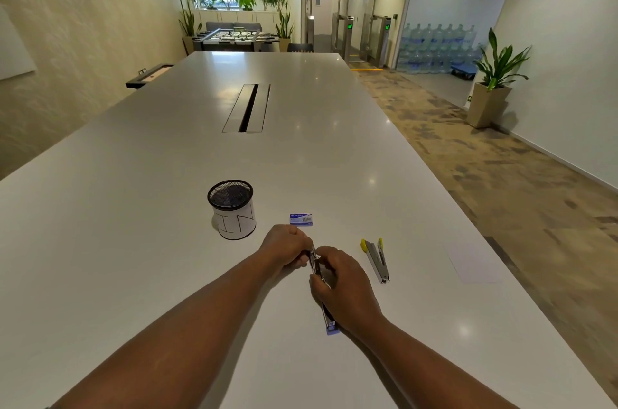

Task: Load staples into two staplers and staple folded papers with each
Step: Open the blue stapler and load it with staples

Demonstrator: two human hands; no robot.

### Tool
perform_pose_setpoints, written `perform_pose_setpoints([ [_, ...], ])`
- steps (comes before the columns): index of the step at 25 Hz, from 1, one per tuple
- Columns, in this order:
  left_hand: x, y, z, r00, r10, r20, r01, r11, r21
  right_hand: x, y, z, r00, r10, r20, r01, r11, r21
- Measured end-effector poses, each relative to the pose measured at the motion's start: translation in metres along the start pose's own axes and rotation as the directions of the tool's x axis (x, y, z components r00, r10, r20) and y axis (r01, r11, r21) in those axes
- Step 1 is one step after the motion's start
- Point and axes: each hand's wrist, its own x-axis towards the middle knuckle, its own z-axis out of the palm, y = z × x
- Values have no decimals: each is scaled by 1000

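I hold a blue stapler (330, 325) over the white table (167, 241), its metal body running from between my hands toward me. My left hand (284, 248) grips its far end, fingers curled around the metal. My right hand (344, 288) wraps the stapler's middle and hides most of it. A yellow stapler (376, 258) lies hinged apart on the table to the right of my hands. A small blue staple box (301, 219) sits just beyond my left hand. A white sheet of paper (471, 261) lies further right, near the table edge.
A black mesh cup (232, 208) wrapped in paper marked "IN" stands left of the staple box. A cable slot (247, 107) runs down the table's middle. Floor and a potted plant (495, 81) lie beyond the right edge.
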Motion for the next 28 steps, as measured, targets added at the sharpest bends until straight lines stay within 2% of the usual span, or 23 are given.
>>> perform_pose_setpoints([
  [6,0,-4,-4,1000,2,31,0,997,-75,3,-4,5,998,-3,58,10,991,-133],
  [10,-4,-6,-6,997,40,65,-33,995,-95,3,-5,4,997,27,74,-16,990,-138],
  [13,-10,-7,-8,988,113,104,-112,993,-23,2,-7,2,995,78,57,-71,991,-114],
  [19,-14,-9,-5,984,170,48,-170,985,-18,-1,-4,1,992,113,-47,-119,984,-135],
  [23,-14,-17,-2,972,235,29,-233,971,-56,3,-7,0,991,134,15,-128,971,-204],
  [25,-14,-22,-2,964,266,17,-265,963,-45,6,-5,1,990,138,31,-130,973,-190],
  [28,-15,-25,-1,969,248,12,-245,963,-110,6,0,-2,988,152,-21,-153,986,-63],
])
